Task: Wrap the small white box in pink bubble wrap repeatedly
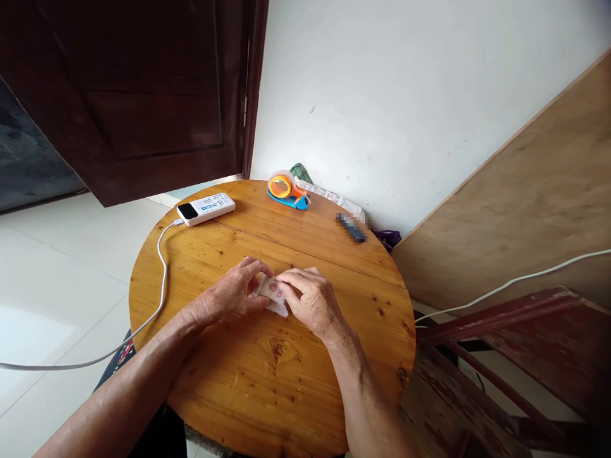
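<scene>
Both my hands rest near the middle of a round wooden table [248,388]. My left hand [229,294] and my right hand [310,299] meet over a small folded piece of paper [272,294], pale with a red mark. The fingers of both hands are curled and pinch the paper from either side, pressing it against the tabletop. Most of the paper is hidden under my fingers.
A white power bank [206,208] with a white cable [161,280] lies at the table's far left. An orange and blue tape dispenser [286,189] and a small dark object [352,227] sit at the far edge. Dark door behind, plywood board and red wooden frame [515,356] on the right.
</scene>
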Demonstrator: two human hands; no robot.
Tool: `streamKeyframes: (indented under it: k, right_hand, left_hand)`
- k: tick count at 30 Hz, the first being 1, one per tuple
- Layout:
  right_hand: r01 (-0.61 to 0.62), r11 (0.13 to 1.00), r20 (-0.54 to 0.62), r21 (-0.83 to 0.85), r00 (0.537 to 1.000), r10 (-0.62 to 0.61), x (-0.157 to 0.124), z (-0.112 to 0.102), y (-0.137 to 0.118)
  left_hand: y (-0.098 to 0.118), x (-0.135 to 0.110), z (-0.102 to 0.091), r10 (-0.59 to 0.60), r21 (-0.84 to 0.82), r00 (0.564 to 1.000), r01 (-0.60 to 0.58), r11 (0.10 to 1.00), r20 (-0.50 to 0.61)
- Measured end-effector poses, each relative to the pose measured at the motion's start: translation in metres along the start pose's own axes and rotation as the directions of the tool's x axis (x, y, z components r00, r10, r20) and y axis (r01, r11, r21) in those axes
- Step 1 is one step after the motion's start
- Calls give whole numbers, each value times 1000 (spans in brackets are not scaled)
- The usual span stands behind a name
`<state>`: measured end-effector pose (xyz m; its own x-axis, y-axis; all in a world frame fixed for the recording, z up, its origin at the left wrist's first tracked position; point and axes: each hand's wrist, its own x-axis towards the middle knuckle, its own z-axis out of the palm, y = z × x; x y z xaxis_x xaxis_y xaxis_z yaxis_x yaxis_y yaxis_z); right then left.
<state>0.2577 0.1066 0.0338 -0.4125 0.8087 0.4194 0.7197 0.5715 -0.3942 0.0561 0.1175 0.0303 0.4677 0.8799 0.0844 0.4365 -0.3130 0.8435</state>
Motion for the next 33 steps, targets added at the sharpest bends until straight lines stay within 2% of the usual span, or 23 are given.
streamKeyframes:
  k: [4,9,14,19,22,33]
  right_hand:
    - [53,997,69,51,996,-56,-2,-12,-4]
    - [94,995,111,22,989,-96,-5,-21,-3]
    - [91,996,81,3,992,-91,-6,-19,0]
    - [128,992,51,-10,991,-128,-5,-16,1]
    - [148,989,35,-17,989,-147,-5,-16,-1]
    - [111,991,37,69,993,-114,-3,-12,-2]
  left_hand:
    - [-2,3,6,-59,-29,997,57,998,-51]
    - [-9,2,14,-75,-86,992,66,994,-104]
    - [-10,1,12,-38,-75,997,33,997,-66]
    - [-6,0,8,56,-82,992,-66,995,-112]
    - [-6,0,9,113,-72,988,-120,990,-101]
    - [-5,4,10,50,-98,997,-56,994,-56]
